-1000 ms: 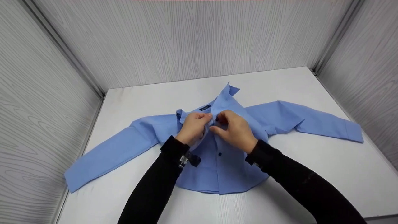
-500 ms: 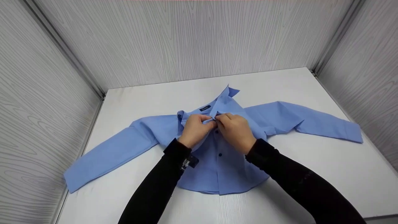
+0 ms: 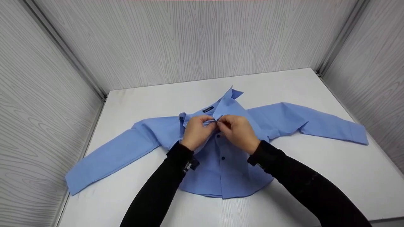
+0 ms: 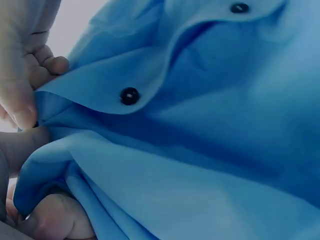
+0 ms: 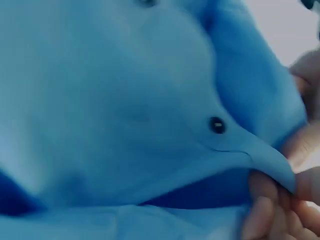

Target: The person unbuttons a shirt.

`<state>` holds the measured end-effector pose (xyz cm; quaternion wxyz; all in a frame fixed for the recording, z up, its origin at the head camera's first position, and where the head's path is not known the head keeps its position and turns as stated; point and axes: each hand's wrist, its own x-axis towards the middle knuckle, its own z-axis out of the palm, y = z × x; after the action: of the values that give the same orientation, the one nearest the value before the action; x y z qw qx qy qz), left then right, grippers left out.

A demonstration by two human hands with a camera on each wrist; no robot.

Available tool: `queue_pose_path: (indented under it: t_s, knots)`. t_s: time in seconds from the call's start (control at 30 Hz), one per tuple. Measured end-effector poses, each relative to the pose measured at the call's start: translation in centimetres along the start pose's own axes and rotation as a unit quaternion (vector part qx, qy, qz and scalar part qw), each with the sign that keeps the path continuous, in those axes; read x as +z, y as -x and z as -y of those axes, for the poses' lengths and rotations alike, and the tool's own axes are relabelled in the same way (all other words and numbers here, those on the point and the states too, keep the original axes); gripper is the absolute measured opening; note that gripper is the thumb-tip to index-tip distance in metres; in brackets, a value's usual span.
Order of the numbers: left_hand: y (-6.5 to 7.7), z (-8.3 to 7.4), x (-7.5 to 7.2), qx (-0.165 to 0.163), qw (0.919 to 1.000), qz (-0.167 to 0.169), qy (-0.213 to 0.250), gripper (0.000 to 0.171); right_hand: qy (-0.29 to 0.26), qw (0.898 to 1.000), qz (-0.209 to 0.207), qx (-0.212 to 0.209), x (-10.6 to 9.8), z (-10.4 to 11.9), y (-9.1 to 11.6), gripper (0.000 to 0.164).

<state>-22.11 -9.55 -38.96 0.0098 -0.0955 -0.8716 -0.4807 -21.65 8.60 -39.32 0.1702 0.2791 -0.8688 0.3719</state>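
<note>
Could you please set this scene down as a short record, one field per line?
Shirt: blue, lying front up, sleeves spread to both sides
Surface: white table
Left hand: pinches the shirt below its collar
Right hand: pinches the shirt there too, fingertips close to the left hand's
Buttons: dark; two show below the hands in the head view
Label: dark, inside the neck
</note>
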Motion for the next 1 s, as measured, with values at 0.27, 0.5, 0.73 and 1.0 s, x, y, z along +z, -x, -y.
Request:
queue_pose_path:
  t_s: [0.27,0.5,0.73,1.0]
  knots:
    - [0.4,0.6,-0.6,0.042,0.9990,-0.010,0.008,0.017,-0.187,0.956,0.043,0.220,-1.7,-2.2,-1.2,0.019]
    - [-0.4,2.8,-3.4,-0.024,0.9948,-0.088,-0.046,0.018,-0.206,0.930,-0.045,0.302,-2.3,-5.3,-1.4,0.021]
    - [0.5,1.3,-2.3,0.048,0.9624,-0.189,-0.189,0.023,-0.198,0.947,-0.051,0.249,-1.7,-4.6,-1.4,0.020]
    - [1.6,-1.7,1.7,0.202,0.9438,-0.056,-0.255,0.024,-0.203,0.954,-0.037,0.217,-1.7,-3.3,-1.3,0.022]
